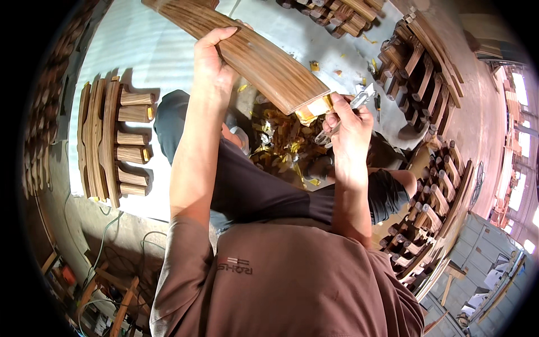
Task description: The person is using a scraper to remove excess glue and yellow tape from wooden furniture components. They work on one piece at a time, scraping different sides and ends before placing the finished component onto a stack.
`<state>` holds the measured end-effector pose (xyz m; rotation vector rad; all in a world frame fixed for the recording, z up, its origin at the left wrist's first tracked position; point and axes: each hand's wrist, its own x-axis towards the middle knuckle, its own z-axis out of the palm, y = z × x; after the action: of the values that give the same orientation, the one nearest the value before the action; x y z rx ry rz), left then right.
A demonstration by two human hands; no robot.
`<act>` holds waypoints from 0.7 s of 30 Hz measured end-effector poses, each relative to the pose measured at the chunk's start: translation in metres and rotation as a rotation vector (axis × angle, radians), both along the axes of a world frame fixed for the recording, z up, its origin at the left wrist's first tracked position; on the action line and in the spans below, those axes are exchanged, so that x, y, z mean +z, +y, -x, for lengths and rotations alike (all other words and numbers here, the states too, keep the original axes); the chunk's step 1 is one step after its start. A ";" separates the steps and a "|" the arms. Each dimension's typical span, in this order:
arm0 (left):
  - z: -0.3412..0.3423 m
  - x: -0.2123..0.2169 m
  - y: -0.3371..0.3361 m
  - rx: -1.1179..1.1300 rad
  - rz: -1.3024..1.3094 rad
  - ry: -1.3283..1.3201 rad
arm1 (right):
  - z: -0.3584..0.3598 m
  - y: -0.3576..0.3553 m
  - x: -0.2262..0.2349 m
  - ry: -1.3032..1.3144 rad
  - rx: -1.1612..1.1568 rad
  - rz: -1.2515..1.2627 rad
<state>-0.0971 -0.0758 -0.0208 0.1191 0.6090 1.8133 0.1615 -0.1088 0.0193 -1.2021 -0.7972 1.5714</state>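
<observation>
A curved, brown-striped wooden piece (264, 64) slants across the upper middle, its near end pointing toward my right hand. My left hand (216, 53) grips it by the edges, thumb on top and fingers underneath. Yellow tape (314, 108) covers part of the near end face, its edge loose and crumpled. My right hand (349, 118) is closed around a silver metal tool, which looks like a utility knife (362, 96). The thumb and fingertips of that hand press at the taped end. Part of the tool is hidden by the fingers.
Below the wood lies a heap of yellow tape scraps (281, 137). Jointed wooden parts (112, 140) stand on a pale sheet at left, some with yellow tape. More stacked parts (421, 67) line the right. A thin dark tool (378, 106) lies nearby. Cables (106, 236) trail at lower left.
</observation>
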 end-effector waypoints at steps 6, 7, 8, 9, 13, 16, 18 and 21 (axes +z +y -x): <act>0.014 -0.002 0.001 0.153 -0.059 -0.190 | 0.010 -0.010 -0.026 -0.119 0.152 -0.010; 0.014 -0.001 0.002 0.211 -0.039 -0.180 | 0.015 -0.021 -0.024 -0.212 0.198 -0.069; 0.018 0.000 0.001 0.279 -0.018 -0.167 | 0.019 -0.034 -0.020 -0.201 0.233 -0.107; 0.017 0.000 0.002 0.337 0.004 -0.159 | 0.020 -0.044 -0.012 -0.197 0.257 -0.145; 0.014 0.011 0.004 0.370 0.036 -0.069 | 0.003 -0.045 0.023 -0.087 0.173 -0.266; 0.012 0.016 0.001 0.339 0.070 -0.051 | -0.009 -0.038 0.043 0.176 0.071 -0.308; 0.014 0.010 0.000 0.331 0.141 -0.040 | -0.017 -0.042 0.055 0.226 -0.008 -0.400; 0.022 0.009 -0.010 0.288 0.200 -0.064 | -0.046 -0.042 0.062 0.018 -0.053 -0.509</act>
<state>-0.1188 -0.0860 -0.0118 -0.1692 0.7888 2.0107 0.2076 -0.1503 0.0813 -0.8273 -1.0647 1.2307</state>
